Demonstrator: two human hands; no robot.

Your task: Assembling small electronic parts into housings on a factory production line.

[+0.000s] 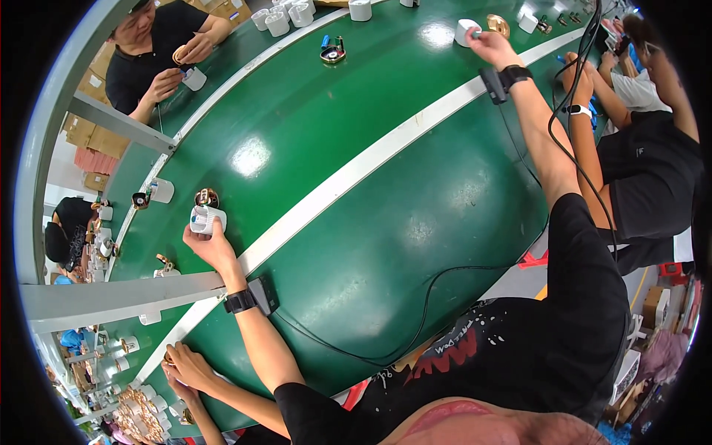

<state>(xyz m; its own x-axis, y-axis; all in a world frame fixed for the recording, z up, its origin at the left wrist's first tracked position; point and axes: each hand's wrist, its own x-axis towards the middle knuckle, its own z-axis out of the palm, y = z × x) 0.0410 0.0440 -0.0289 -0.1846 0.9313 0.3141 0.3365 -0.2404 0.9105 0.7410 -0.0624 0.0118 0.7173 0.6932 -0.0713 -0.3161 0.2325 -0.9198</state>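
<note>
My left hand is closed around a white ribbed plastic housing that shows a small teal spot at its opening. Just beyond that housing sits a round gold-and-black part. Far to the right, my right arm stretches across the belt. My right hand has its fingers bent against another white housing, with a teal spot by the fingertips; it appears to grip the rim. Next to it lies a gold ring-shaped part.
White rails divide the green belt. A grey metal frame stands at left. Black cables trail from my wrists. A co-worker holds parts opposite; others sit at both sides. A small assembly and several white housings lie farther off.
</note>
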